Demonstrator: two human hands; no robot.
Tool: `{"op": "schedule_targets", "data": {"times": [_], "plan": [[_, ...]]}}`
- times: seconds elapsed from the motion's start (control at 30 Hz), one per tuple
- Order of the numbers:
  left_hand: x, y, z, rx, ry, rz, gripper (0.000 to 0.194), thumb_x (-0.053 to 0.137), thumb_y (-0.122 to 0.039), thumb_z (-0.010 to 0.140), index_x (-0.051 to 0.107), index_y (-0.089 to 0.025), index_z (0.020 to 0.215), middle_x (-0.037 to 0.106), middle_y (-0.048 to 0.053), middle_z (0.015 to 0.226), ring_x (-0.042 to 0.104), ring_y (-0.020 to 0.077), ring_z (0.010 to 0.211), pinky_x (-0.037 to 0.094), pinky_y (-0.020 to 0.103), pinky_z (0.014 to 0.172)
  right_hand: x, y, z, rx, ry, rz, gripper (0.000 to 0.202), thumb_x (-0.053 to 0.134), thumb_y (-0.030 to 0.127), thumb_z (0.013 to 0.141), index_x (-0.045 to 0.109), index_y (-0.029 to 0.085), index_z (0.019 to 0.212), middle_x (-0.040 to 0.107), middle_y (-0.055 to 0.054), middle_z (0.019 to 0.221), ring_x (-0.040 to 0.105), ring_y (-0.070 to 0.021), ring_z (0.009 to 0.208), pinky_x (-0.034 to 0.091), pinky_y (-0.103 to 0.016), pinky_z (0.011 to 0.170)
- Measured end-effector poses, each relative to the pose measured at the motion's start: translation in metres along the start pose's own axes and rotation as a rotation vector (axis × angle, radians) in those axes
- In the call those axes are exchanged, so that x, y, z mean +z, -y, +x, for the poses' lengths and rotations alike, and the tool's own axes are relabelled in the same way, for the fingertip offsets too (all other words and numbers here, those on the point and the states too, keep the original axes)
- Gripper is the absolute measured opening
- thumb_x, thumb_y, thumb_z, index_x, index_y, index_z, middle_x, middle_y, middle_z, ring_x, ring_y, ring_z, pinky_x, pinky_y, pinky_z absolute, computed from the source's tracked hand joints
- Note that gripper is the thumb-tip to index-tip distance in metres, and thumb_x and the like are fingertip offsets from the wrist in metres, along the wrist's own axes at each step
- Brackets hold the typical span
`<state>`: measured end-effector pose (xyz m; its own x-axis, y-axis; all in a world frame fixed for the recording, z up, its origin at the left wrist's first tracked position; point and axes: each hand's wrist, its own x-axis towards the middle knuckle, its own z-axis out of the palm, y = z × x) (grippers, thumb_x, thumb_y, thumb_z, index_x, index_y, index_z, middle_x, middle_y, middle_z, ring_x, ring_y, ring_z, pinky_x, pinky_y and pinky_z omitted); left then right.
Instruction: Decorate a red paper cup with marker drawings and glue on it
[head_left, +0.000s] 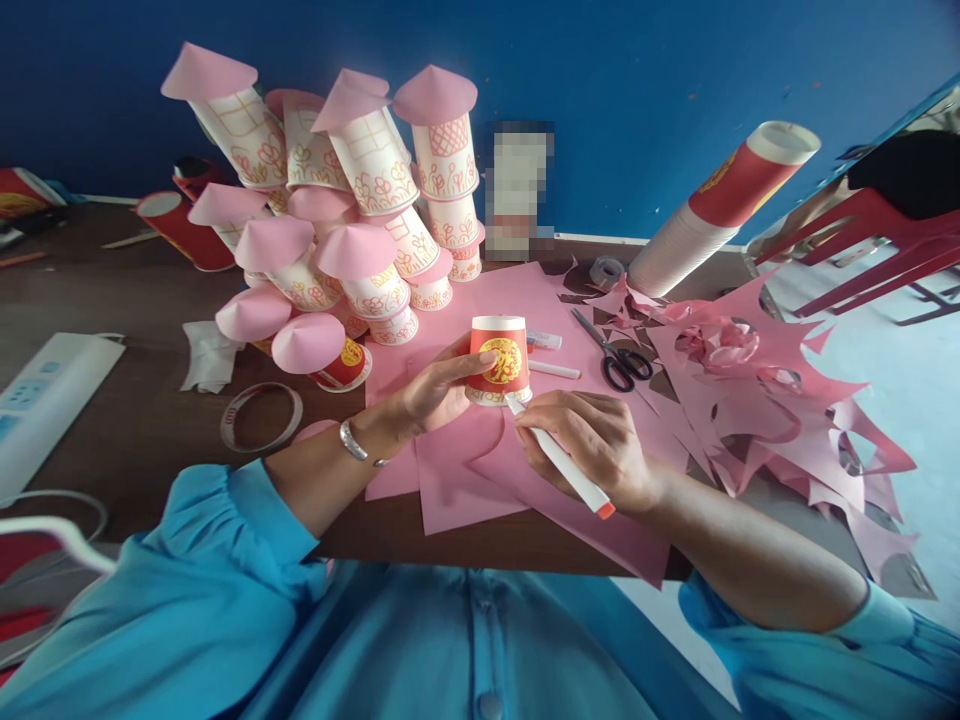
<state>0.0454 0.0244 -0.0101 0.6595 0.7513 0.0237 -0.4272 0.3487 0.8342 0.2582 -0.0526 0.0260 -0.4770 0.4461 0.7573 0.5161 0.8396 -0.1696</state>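
Grip [604,430] over table [142,300], blue wall [600,80] beyond

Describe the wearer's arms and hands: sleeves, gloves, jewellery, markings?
No gloves on the left hand or right hand. Left sleeve and right sleeve are plain bright blue, loose, ending in banded cuffs that leave the forearms bare; the left gathers visibly at its cuff. Silver-coloured bracelet on the left wrist; none seen on the right. No markings visible on the sleeves.

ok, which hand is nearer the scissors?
Right. The right hand, holding a marker, is on the near side of the scissors; the left hand, holding the red cup, is farther off to their left.
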Motion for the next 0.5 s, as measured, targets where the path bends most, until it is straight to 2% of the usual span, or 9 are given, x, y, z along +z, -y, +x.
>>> {"op": "schedule_targets", "data": {"times": [0.3,0.5], "plan": [[-0.0037,0.0018,-0.0031,-0.011,-0.003,0.037,0.062,0.087,-0.057,0.097,0.078,-0.021,0.147,0.086,0.019,0.141,0.080,0.0428,0.138,0.062,0.053,0.115,0.0012,-0.0022,-0.0003,-0.020,0.004,-0.017,0.018,0.072,0.005,0.107,0.066,0.021,0.113,0.081,-0.001,0.087,0.081,-0.0169,0.072,0.063,-0.028,0.063],[-0.0044,0.0025,-0.0027,-0.008,-0.009,0.023,0.067,0.089,-0.057,0.094,0.077,-0.022,0.150,0.085,0.020,0.145,0.081,0.0446,0.138,0.061,0.056,0.116,-0.0019,-0.0019,0.0006,0.006,0.011,-0.015,0.018,0.070,0.006,0.108,0.066,0.022,0.114,0.081,0.000,0.088,0.080,-0.0165,0.073,0.063,-0.028,0.064]]}}
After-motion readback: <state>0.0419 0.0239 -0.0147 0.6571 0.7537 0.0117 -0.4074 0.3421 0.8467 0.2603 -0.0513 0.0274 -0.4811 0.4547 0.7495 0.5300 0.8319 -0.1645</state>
